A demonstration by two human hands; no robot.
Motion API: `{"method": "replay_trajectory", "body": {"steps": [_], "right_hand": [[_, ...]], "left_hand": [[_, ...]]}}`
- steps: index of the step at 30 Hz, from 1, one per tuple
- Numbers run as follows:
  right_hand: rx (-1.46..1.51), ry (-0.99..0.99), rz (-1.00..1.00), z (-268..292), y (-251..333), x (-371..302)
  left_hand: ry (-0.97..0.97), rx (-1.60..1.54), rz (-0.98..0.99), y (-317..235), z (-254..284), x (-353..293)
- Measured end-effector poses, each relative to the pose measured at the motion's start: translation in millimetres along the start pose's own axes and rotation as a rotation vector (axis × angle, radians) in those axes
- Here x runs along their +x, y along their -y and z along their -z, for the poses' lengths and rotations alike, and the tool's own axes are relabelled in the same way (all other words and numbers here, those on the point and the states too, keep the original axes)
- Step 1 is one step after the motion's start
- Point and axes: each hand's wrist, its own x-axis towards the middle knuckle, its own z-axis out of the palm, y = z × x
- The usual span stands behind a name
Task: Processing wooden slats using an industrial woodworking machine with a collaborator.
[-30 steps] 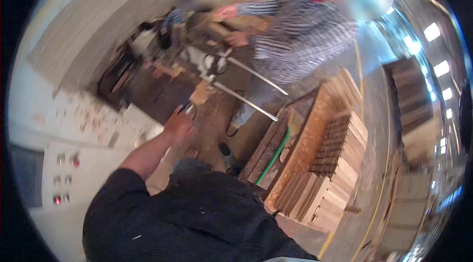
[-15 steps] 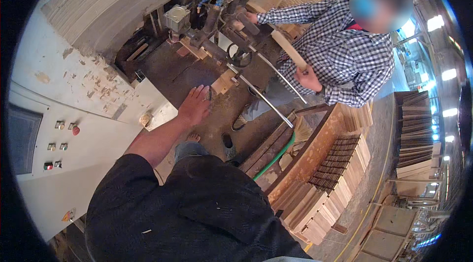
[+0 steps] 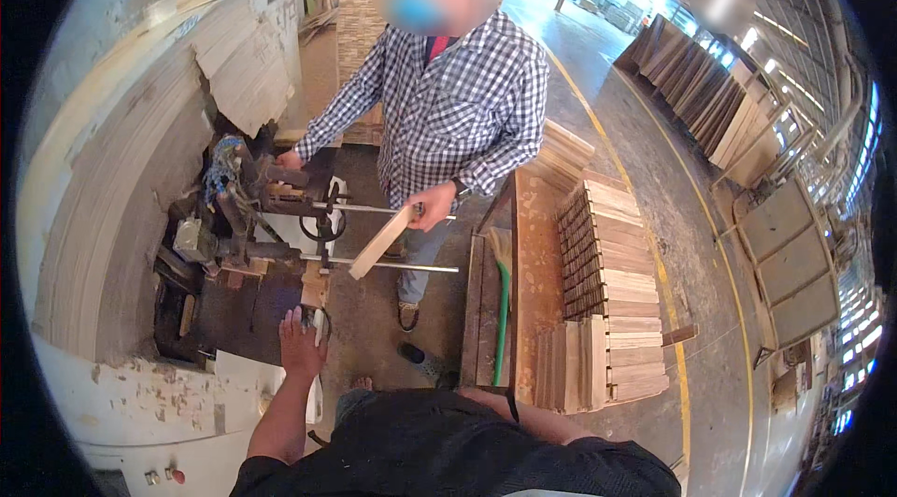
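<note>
My left hand (image 3: 301,345) lies over the dark machine table (image 3: 257,310), fingers stretched out and thumb apart. Just ahead of its fingertips is a short wooden block (image 3: 315,287) under the machine's lower metal rod (image 3: 392,267). A dark patch beside the thumb is too small to make out. My right hand (image 3: 486,398) is held close to my body past a dark wristband, and its fingers are hidden. Across from me a co-worker in a checked shirt (image 3: 458,95) holds a pale wooden slat (image 3: 381,243) in one hand; the other hand rests at the machine head (image 3: 280,175).
A rusty-brown bench (image 3: 533,282) with a green strip (image 3: 503,329) stands to my right, bearing stacked wooden pieces (image 3: 621,291). Two metal rods and a handwheel (image 3: 322,217) jut from the machine. Stacked boards (image 3: 691,86) lean farther back.
My view has swung up and to the right, bringing more of the hall into sight. My right forearm has come into view. The co-worker's slat is lower and tilted the other way.
</note>
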Motion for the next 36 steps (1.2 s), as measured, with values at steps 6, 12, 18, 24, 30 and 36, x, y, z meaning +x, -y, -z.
{"method": "replay_trajectory", "body": {"steps": [6,12,18,24,30,36], "right_hand": [[0.047,-0.006,-0.118,6,-10,13],[0.754,0.339,0.388,-27,7,-84],[0.578,0.358,0.243,-19,-35,-52],[0.404,0.365,0.092,-18,29,4],[0.214,0.368,-0.072,15,-88,-16],[0.024,0.37,-0.222,22,-98,27]], "left_hand": [[0.105,-0.039,0.055,-8,7,4],[0.111,0.016,0.035,-9,10,1],[0.131,0.022,0.064,-8,9,3],[0.139,0.038,0.067,-9,8,0],[0.077,0.018,0.037,-6,6,-1],[0.078,0.031,0.036,-4,3,-1]]}}
